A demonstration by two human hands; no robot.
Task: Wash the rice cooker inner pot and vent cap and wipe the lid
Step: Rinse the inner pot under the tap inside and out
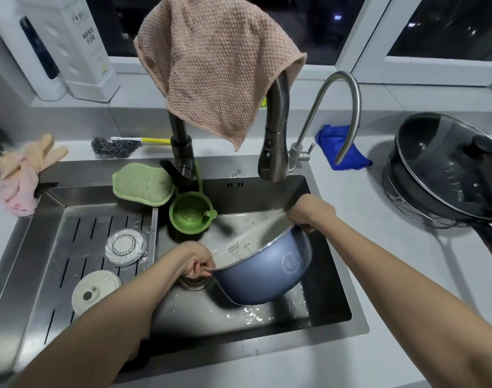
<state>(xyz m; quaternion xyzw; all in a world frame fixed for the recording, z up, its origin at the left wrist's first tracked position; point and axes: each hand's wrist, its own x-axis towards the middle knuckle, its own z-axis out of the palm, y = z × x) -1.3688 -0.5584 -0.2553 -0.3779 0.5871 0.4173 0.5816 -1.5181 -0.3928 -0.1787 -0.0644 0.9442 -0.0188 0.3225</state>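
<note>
The inner pot (267, 271) hangs tilted over the basin of the sink (197, 312), its mouth turned away from the person, toward the back wall. The left hand (197, 264) pinches the near rim with curled fingers, and the right hand (309, 212) curls over the far rim. Both grips are on a thin, wet edge, so the likeliest trouble is a slip. The pot could then drop onto the steel floor or the drain (195, 281) just beneath the left hand, denting it or marking its coating. Tipped too briskly, it could send water over onto the counter (365, 197).

On the slotted rack (57, 247) to the left lie a white round disc (95, 289) and a clear round piece (125, 246), well apart from the pot. Which of them is the vent cap cannot be told.

The steel is wet and beaded. A pink cloth (219, 65) hangs over the tap (277, 130), a lidded pan (449, 175) sits at the right, and the window (449, 23) is dark.
</note>
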